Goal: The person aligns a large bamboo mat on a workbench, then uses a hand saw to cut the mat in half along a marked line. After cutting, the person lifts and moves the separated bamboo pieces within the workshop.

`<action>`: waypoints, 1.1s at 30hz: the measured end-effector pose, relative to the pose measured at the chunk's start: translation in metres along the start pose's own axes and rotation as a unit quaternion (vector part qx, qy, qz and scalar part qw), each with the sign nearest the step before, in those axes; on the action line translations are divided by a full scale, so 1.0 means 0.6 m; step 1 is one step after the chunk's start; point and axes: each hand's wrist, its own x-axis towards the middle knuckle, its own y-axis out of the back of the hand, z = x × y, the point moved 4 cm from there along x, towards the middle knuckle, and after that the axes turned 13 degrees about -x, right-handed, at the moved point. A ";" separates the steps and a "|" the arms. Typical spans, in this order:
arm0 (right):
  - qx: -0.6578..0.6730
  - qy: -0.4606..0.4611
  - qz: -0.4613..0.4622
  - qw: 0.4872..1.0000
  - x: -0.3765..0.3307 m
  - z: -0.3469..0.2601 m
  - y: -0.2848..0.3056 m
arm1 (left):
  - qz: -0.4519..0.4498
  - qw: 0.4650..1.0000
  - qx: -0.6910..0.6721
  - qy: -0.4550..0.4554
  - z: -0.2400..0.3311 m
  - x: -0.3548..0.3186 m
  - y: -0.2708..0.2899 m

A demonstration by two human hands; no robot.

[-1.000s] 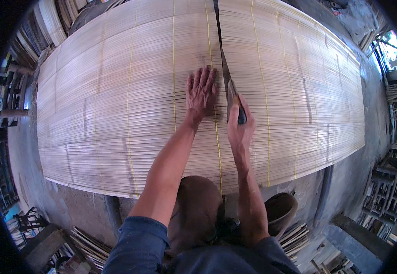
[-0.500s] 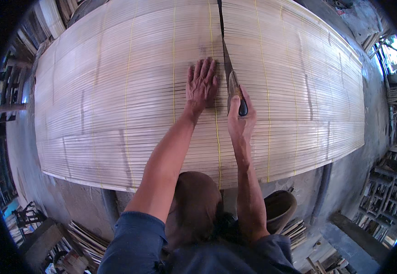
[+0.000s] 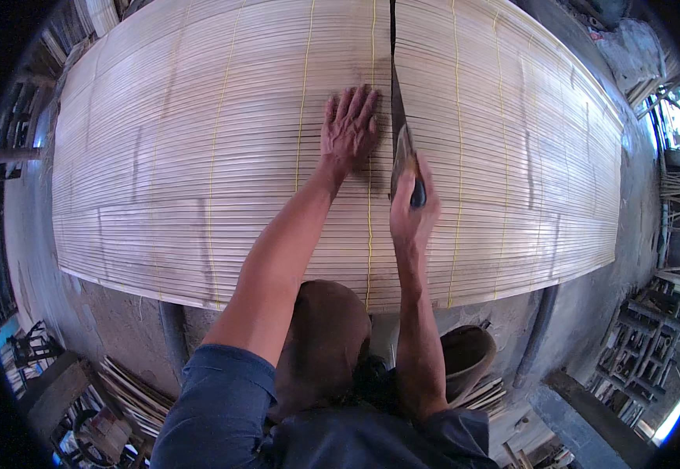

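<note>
We press our left hand [image 3: 349,129], fingers spread flat, on the slatted bamboo mat [image 3: 199,172] just beside the long blade [image 3: 396,117]; our right hand [image 3: 412,211] is clenched round its handle. If the blade slips sideways, it may nick the fingers.

Blade [image 3: 397,117] upper end cut off by top edge. Handle mostly hidden inside right hand [image 3: 412,213]. Mat [image 3: 199,172] far end out of frame.
</note>
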 end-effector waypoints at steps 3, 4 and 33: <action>0.005 0.047 0.018 0.999 -0.148 0.071 0.044 | -0.003 1.000 0.021 0.015 -0.024 0.003 0.001; 0.005 0.057 -0.005 0.998 -0.209 0.081 0.075 | -0.006 0.999 0.032 0.025 -0.032 -0.005 0.002; -0.051 0.028 -0.012 0.998 -0.271 0.048 0.121 | 0.039 0.999 0.025 -0.005 -0.028 -0.004 -0.018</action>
